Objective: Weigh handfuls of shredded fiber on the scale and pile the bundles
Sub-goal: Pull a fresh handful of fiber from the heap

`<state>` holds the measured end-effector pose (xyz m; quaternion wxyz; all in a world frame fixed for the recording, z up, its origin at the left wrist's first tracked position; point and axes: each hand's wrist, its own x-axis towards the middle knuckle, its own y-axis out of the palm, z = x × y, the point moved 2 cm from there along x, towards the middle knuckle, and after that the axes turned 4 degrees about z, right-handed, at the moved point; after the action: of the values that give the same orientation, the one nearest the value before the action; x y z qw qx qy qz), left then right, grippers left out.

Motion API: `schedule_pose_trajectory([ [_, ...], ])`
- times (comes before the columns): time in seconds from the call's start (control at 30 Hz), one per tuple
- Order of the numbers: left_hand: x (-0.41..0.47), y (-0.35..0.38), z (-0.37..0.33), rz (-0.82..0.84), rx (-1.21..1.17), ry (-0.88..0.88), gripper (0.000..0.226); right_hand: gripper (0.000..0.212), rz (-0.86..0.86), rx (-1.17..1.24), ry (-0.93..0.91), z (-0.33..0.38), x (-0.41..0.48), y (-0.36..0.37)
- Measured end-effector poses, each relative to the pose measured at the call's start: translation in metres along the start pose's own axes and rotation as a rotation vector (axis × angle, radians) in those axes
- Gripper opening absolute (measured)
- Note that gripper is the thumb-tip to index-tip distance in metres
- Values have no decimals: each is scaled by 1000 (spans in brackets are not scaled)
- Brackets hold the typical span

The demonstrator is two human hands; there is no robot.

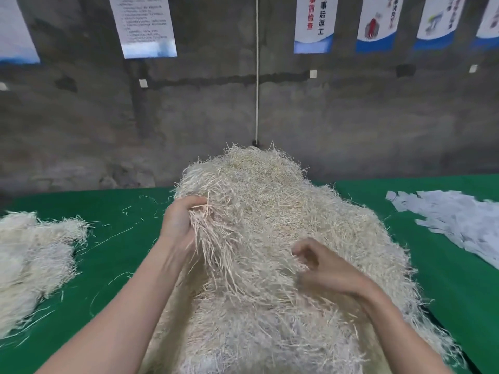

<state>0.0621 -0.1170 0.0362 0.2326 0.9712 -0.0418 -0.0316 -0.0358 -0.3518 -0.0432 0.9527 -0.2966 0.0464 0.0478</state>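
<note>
Fiber is lying in a smaller pile (32, 255) at the left edge of the bench (121, 233), on its green cover, with loose strands trailing around it. Just right of that, the left hand (179, 225) is gripping a tuft (213, 238) at the upper left flank of the big heap (283, 211), fingers curling tight round it, its strands hanging down toward the person. The heap is filling the bench's middle from near edge to far edge. The right hand (324, 268) is sitting on its near right slope, fingers and thumb curling together on a few strands, though blur is hiding how firmly. The left hand is looking readier to lift a handful free. No scale is showing. White paper strips (453, 222) are lying toward the right edge. Behind, a grey wall (189, 117) is carrying posters (145, 25) and a hanging rope (257, 76).
</note>
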Motion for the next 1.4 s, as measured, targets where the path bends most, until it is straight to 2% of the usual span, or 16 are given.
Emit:
schedule_pose_trajectory([
  [0.07, -2, -1, -1, -7, 61, 17, 8, 70, -126, -13, -159, 40, -2, -14],
  [0.13, -8, 6, -3, 65, 13, 21, 10, 107, -197, 50, -237, 69, 10, -5],
  [0.23, -16, 20, -5, 150, 45, 52, 8, 136, -15, 118, -120, 80, 44, 43],
  [0.3, -14, 20, -10, 192, 24, 79, 9, 112, 83, 88, 7, 64, 58, 78],
  [0.4, -4, 11, -17, 212, 36, 101, 9, 34, -26, 268, 111, 32, 61, 86],
  [0.43, -2, 8, -16, 263, 156, 123, 14, 25, -80, 300, 118, 26, 60, 79],
  [0.53, 4, 0, 9, 508, 733, 46, 76, 18, -165, 415, 21, 26, 56, 55],
  [0.63, -4, 8, 47, 689, 1452, 48, 102, 19, -199, 406, -45, 36, 54, 44],
  [0.7, -2, 14, 60, 644, 1772, 229, 80, 16, -205, 367, -55, 32, 53, 40],
  [0.77, 5, 17, 53, 496, 1897, 422, 27, 15, -182, 278, -93, 23, 47, 37],
  [0.8, 8, 17, 46, 410, 1907, 446, 11, 17, -170, 197, -98, 15, 44, 37],
  [0.97, 16, 13, 28, 179, 1455, 204, 23, 39, -158, -265, 101, -36, 37, 40],
  [1.03, 14, 9, 32, 101, 1256, 153, 45, 46, -178, -442, 112, -50, 33, 42],
  [1.2, 14, -5, 33, -63, 1158, 262, 24, 70, -187, -531, 142, -64, 24, 43],
  [1.33, 17, -9, 41, -62, 1041, 274, 9, 85, -131, -505, 158, -57, 16, 45],
  [1.4, 20, -11, 46, -48, 978, 200, 44, 90, -92, -216, 82, -36, 9, 39],
])
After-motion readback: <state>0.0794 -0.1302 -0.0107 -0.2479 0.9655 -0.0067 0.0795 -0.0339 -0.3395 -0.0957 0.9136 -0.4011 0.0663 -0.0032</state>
